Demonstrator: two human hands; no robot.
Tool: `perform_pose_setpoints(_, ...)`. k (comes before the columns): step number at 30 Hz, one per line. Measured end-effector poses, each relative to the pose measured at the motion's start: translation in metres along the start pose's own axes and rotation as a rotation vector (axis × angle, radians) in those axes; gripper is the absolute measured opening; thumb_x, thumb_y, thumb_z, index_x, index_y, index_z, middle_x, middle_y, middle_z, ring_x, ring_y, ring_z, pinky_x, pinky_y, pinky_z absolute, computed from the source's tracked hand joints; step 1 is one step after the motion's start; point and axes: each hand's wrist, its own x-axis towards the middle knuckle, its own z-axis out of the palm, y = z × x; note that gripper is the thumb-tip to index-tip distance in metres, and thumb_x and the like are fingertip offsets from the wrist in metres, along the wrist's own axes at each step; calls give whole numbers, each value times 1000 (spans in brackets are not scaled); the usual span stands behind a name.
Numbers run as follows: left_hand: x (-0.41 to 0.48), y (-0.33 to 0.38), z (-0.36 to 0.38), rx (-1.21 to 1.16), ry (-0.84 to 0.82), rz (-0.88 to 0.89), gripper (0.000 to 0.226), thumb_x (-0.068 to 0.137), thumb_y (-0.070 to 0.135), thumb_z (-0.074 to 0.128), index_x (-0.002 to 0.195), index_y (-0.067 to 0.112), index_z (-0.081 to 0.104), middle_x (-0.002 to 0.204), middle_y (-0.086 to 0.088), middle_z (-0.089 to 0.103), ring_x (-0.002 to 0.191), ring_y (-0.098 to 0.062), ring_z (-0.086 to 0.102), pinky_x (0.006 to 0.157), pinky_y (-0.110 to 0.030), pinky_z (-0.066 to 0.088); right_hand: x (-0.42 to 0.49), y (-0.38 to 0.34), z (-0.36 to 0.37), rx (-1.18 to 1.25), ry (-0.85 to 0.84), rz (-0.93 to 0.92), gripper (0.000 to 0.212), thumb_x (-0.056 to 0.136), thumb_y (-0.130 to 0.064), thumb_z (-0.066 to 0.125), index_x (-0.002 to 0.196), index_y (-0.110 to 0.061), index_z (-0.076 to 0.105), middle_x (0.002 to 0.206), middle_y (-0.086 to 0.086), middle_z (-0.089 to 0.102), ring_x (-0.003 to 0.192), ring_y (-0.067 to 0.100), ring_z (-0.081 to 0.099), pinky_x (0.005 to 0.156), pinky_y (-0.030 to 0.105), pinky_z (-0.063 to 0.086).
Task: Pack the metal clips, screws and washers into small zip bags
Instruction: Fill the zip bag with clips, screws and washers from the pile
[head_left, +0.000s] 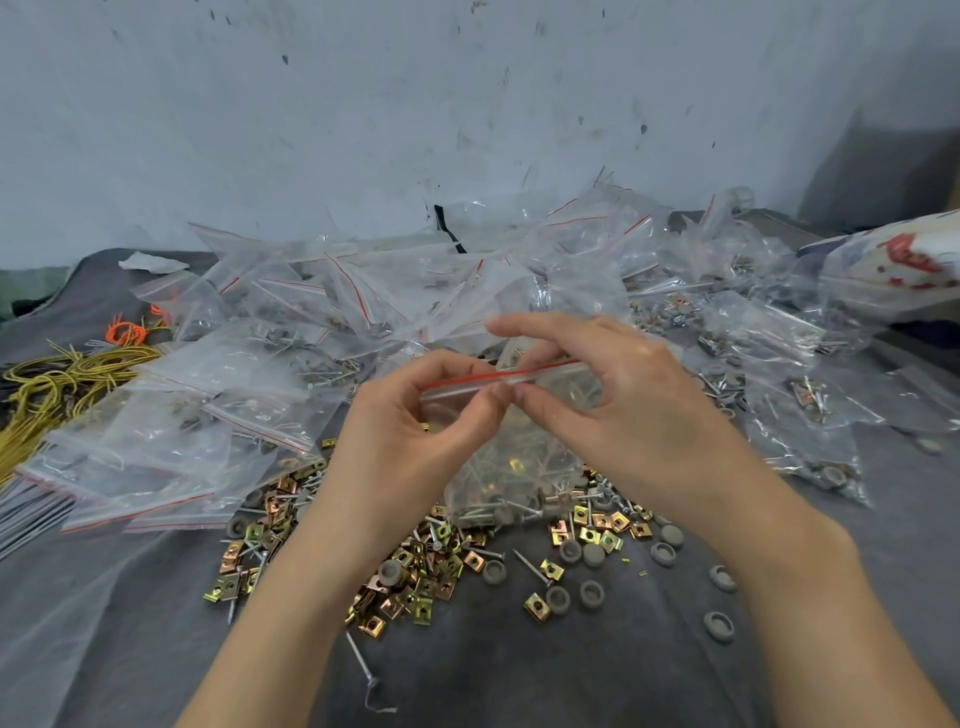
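**Sealing a filled bag at the zip line**

Head view: the left hand (415, 410) and right hand (613, 395) meet at the top of a small zip bag (514, 467). Each hand pinches the red-edged seal strip (457, 382) between thumb and fingers, and the right index finger is stretched out above it. The bag hangs below the hands, its bottom resting among the loose parts, with screws and a few brass clips visible inside.

The bag looks full, so the step appears to be closing it. To do that well, pinch the two tracks squarely together and run the thumbs outward from the middle to both corners, with no screw tip or fold of plastic caught in the strip.

Loose clips (415, 571), screws (530, 566) and grey washers (592, 553) lie on the grey cloth (519, 665) just below and between the wrists. The filled bags (270, 364) are heaped behind the hands, and yellow cords (52, 384) lie far left
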Motion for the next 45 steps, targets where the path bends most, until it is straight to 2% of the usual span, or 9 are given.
perform_pose_setpoints(3,1,-2,0,22,36,17,2,87,35,68,88,34,70,82,11,71,76,-5,65,72,-18,49,0,2,-1,69,10,21,49,92,-35,72,131,-58,53,108,-32,59,107,-8,54,86,4,37)
perform_pose_setpoints(5,1,-1,-2,35,60,7,1,85,36,70,86,34,69,78,13,70,72,-3,62,69,-15,47,0,4,-2,156,29,39,49,92,-29,73,129,-57,55,105,-31,61,95,-11,58,80,3,37)
perform_pose_setpoints(8,3,4,-9,137,45,22,6,86,29,73,85,33,69,80,17,71,75,2,65,70,-9,44,0,4,-2,192,47,35,50,93,-24,73,130,-53,57,100,-28,65,100,-8,61,80,5,39)
perform_pose_setpoints(12,6,18,-14,317,26,144,8,86,24,74,89,31,70,87,16,68,88,-2,65,78,-7,41,0,3,1,169,36,30,53,93,-29,72,133,-56,51,103,-28,64,106,-5,59,81,5,40)
perform_pose_setpoints(21,7,20,-12,510,20,180,4,86,23,70,85,26,67,81,18,65,85,3,61,76,-4,38,-2,10,4,209,94,25,61,91,-19,75,135,-54,52,105,-27,65,107,-5,60,86,3,38)
perform_pose_setpoints(27,9,21,-12,576,2,205,5,88,38,63,89,34,66,89,20,62,91,-1,61,77,-12,40,-3,12,5,210,92,37,62,91,-20,74,136,-56,50,104,-22,65,109,-3,60,86,5,39)
perform_pose_setpoints(31,9,22,-8,574,3,239,1,88,31,63,87,32,63,87,20,61,89,0,61,79,-14,40,-3,11,5,225,96,40,61,91,-21,75,136,-54,51,101,-21,66,108,-2,61,86,5,39)
perform_pose_setpoints(40,10,26,-3,622,18,269,5,88,36,63,90,33,66,86,19,61,86,-2,59,83,-40,47,-4,12,4,232,75,51,61,93,-24,72,142,-49,48,99,-20,69,107,2,62,91,6,38)
perform_pose_setpoints(45,9,27,1,668,38,296,12,87,37,57,88,28,65,84,17,60,83,-6,57,83,-38,44,-4,11,5,251,72,50,61,93,-27,72,143,-50,46,99,-18,70,108,2,62,90,5,37)
